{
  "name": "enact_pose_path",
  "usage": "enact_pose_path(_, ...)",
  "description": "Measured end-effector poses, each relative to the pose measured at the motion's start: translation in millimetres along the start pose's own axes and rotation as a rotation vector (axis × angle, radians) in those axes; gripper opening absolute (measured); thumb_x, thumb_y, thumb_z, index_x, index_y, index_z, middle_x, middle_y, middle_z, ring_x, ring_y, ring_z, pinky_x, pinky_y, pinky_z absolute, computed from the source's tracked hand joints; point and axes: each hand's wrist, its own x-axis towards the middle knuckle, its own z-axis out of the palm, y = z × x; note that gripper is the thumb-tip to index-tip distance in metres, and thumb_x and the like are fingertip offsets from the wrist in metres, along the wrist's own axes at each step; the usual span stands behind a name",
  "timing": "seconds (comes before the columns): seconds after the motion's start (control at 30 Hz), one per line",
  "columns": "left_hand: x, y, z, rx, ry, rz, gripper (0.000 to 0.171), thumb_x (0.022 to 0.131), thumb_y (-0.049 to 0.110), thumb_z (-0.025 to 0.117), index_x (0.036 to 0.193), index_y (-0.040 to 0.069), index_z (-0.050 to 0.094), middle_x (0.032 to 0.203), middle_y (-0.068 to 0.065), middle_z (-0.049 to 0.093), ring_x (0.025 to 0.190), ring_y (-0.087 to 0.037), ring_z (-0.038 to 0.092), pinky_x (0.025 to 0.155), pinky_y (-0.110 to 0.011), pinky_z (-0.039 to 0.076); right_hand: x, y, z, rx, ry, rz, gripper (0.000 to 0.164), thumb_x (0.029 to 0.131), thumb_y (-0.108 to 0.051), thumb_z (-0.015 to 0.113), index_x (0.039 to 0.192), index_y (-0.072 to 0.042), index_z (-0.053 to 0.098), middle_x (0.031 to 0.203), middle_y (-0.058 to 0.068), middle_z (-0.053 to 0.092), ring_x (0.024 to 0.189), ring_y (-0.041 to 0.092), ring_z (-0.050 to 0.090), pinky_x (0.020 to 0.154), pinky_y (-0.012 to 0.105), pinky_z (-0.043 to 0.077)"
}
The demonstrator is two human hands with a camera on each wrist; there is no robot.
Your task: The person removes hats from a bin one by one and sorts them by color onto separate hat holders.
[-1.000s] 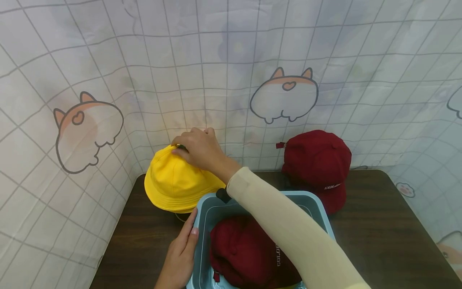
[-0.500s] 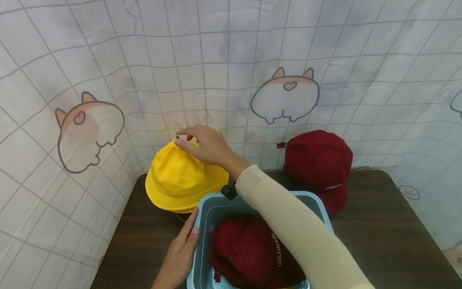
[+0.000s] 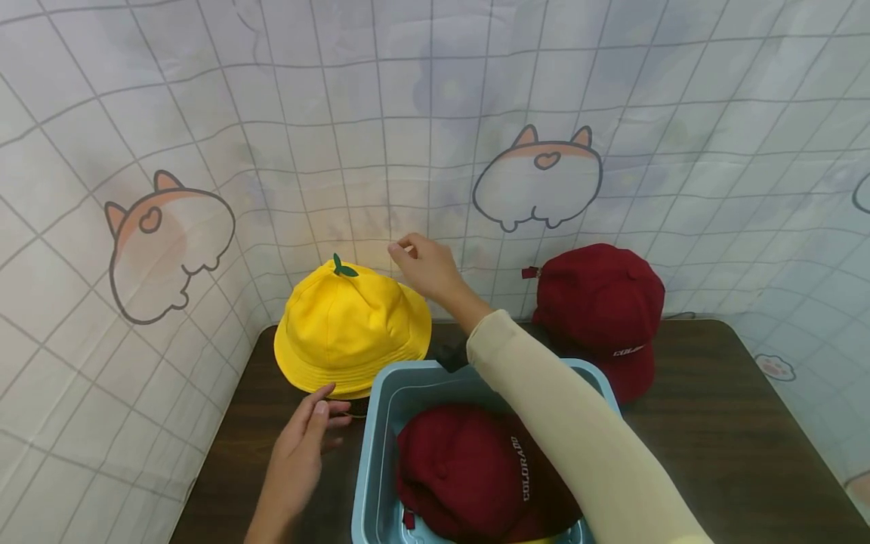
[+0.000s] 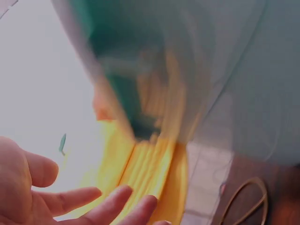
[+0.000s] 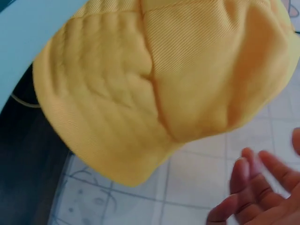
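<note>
A yellow bucket hat with a small green sprout on its crown sits at the back left of the table. My right hand hovers to the right of its crown, fingers loosely bent and holding nothing. In the right wrist view the yellow hat fills most of the picture, apart from the fingers. Between the hat's brim and the bin's left wall, my left hand is held with its fingers spread and nothing in them. Inside the light blue bin lies a dark red cap lettered COLORADO; my right sleeve covers part of it.
Another dark red cap rests at the back right of the dark wooden table. A sliver of yellow shows beneath the cap in the bin. A grid-patterned curtain hangs close behind the hats.
My right hand has let go of the yellow hat's top and moved right, uncovering the green sprout. The left hand has come off the bin's rim and moved left.
</note>
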Motion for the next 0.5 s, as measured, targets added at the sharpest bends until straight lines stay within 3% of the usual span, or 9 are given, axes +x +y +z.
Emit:
enact_pose_path(0.17,14.9,-5.0,-24.0,0.11,0.149,-0.045,0.043,0.111,0.04,0.04,0.143,0.015,0.052,0.122,-0.011,0.064,0.103,-0.013,0.066,0.084,-0.025,0.058,1,13,-2,-0.038,-0.051,0.165,0.037,0.106,-0.042,0.052,0.119,-0.011,0.067,0.108,0.005,0.069,0.089,0.019,0.061,0.077,0.033,0.052)
enact_pose_path(0.27,24.5,-10.5,-37.5,0.16,0.208,-0.055,0.043,0.11,0.039,0.042,0.143,0.013,0.051,0.123,-0.012,0.063,0.104,-0.018,0.067,0.08,-0.023,0.056,0,18,-4,-0.093,-0.162,0.28,0.035,0.106,-0.038,0.052,0.117,-0.009,0.068,0.097,0.007,0.068,0.066,0.016,0.053,0.059,0.028,0.044)
enact_pose_path(0.37,34.6,-16.8,-47.9,0.193,0.222,-0.069,0.045,0.11,0.04,0.042,0.145,0.012,0.048,0.125,-0.014,0.062,0.108,-0.027,0.067,0.077,-0.022,0.053,1,26,-5,-0.129,-0.259,0.375,0.031,0.106,-0.033,0.054,0.117,-0.008,0.068,0.098,0.007,0.068,0.059,0.015,0.052,0.05,0.025,0.038)
enact_pose_path(0.5,47.0,-25.1,-55.0,0.191,0.213,-0.093,0.048,0.11,0.041,0.041,0.146,0.009,0.045,0.129,-0.018,0.06,0.108,-0.03,0.067,0.079,-0.027,0.055,1,37,-4,-0.133,-0.335,0.417,0.024,0.102,-0.021,0.057,0.105,-0.005,0.073,0.096,0.008,0.072,0.058,0.016,0.055,0.047,0.024,0.038)
